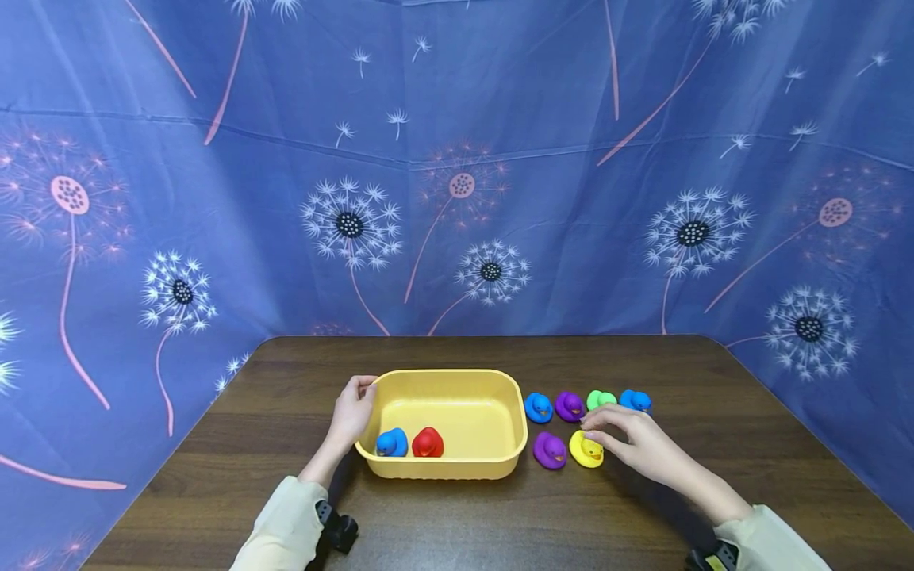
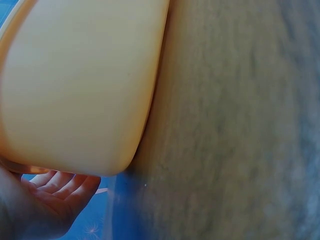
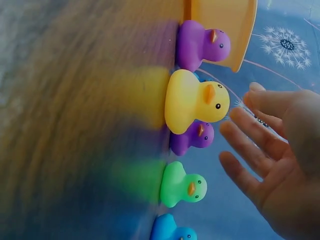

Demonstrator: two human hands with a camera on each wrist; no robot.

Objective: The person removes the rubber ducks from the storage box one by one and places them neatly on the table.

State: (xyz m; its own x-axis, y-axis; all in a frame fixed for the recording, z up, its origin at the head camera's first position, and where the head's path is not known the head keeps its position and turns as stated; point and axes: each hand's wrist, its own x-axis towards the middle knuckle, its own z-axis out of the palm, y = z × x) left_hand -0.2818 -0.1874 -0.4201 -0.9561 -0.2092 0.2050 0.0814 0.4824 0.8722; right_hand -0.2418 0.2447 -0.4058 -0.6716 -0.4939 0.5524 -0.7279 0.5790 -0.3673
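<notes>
A yellow plastic basin (image 1: 450,468) holds a blue rubber duck (image 1: 392,442) and a red rubber duck (image 1: 428,442). My left hand (image 1: 353,408) grips the basin's left rim; in the left wrist view its fingers (image 2: 67,187) lie against the outer wall, with the thumb mostly hidden. Over on the right, my right hand (image 1: 635,444) hovers just beside and above a yellow rubber duck (image 1: 587,450). The right wrist view shows a gap between its spread, slightly bent fingers (image 3: 245,145) and that duck. A purple duck (image 1: 550,450) sits left of the yellow one.
Behind these, a row holds a blue duck (image 1: 539,408), a purple duck (image 1: 570,406), a green duck (image 1: 600,399) and another blue duck (image 1: 635,400). All stand on a brown wooden table (image 1: 443,523). A blue dandelion-print cloth (image 1: 457,95) hangs behind the table.
</notes>
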